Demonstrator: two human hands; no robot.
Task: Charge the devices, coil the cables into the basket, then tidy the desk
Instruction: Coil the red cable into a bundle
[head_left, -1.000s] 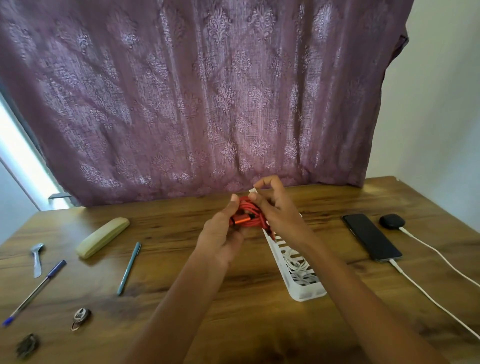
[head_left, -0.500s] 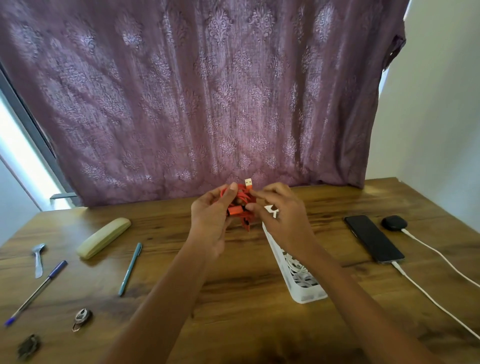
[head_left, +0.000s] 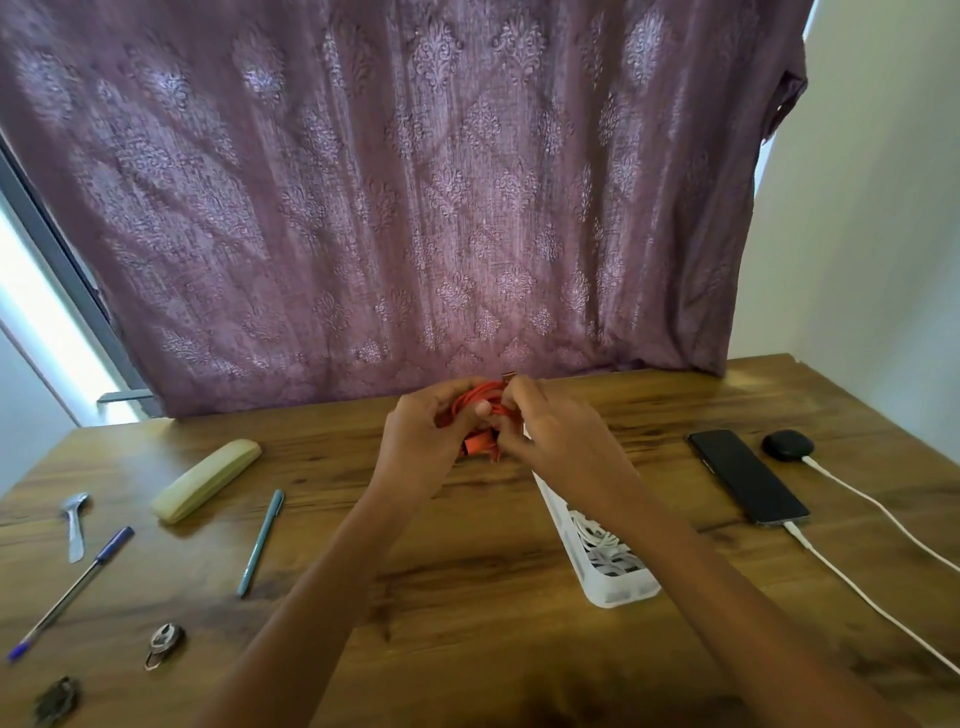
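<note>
Orange cable (head_left: 478, 410), bundled into a small coil, is held between both hands above the far middle of the wooden bench (head_left: 467, 597). The left hand (head_left: 421, 441) curls round its left side and the right hand (head_left: 561, 441) pinches its right side, with a metal plug (head_left: 508, 375) poking up above the fingers. Just right lies a white slotted basket (head_left: 618, 592) with a coiled white cable (head_left: 592, 535) inside. Further right, a black phone (head_left: 748, 475) and a black earbud case (head_left: 788, 445) are each plugged in, on a phone lead (head_left: 857, 592) and a case lead (head_left: 883, 512). A teal pen (head_left: 261, 540), a blue pen (head_left: 67, 592) and a spoon (head_left: 75, 525) lie left.
</note>
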